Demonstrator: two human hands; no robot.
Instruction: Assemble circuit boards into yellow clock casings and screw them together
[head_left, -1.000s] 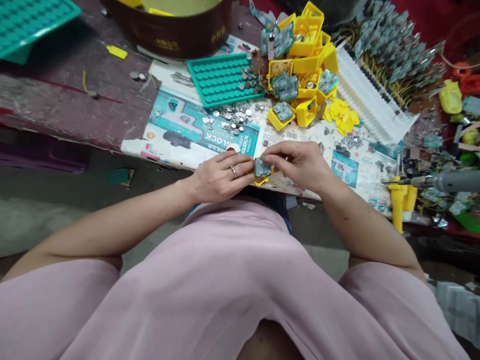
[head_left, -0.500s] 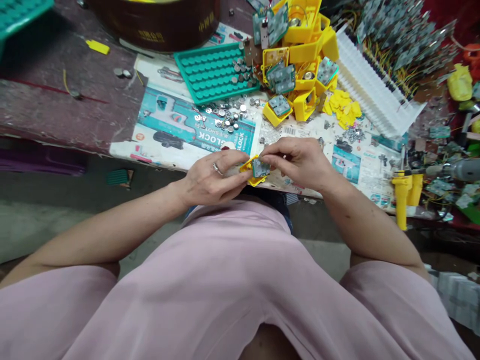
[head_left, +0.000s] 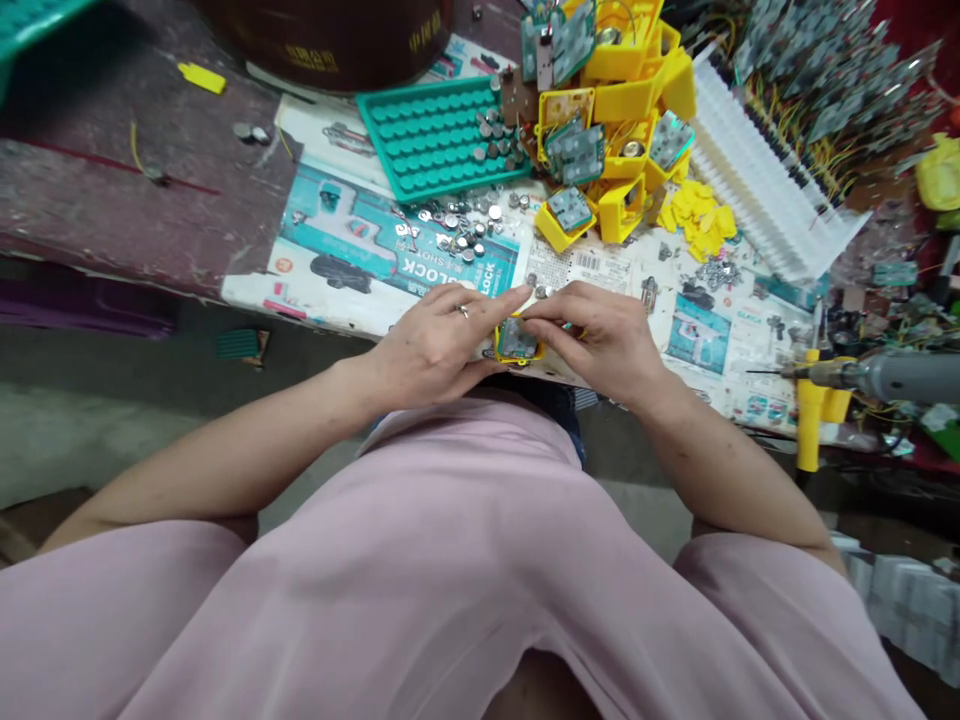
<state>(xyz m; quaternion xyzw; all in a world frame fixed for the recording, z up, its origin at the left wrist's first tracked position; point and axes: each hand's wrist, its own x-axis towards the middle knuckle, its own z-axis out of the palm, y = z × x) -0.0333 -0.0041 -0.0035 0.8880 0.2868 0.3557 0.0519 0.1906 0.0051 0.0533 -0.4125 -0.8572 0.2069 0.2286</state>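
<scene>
A small yellow plastic case (head_left: 519, 358) with a circuit board (head_left: 516, 338) in it is at the table's front edge, between my hands. My left hand (head_left: 442, 345), with a ring on one finger, grips the case from the left, thumb below and forefinger reaching across its top. From the right, my right hand (head_left: 600, 330) has thumb and forefinger pinched at the board's upper right corner. Whatever small part sits in that pinch is hidden by the fingers. Past my hands lie loose button cells (head_left: 466, 240) on the printed cardboard (head_left: 330, 235).
A green moulded tray (head_left: 435, 140) lies beyond, with yellow cases (head_left: 630, 100) piled to its right. Yellow pieces (head_left: 699, 218) and a white rack (head_left: 772, 170) of wired boards are farther right. A soldering iron (head_left: 832, 374) rests in a yellow holder (head_left: 808, 425). A dark round tub (head_left: 322, 45) stands at the back.
The case has turned more upright in my left hand, whose forefinger has moved over its top edge. My right fingers stay at the board. The view has shifted slightly.
</scene>
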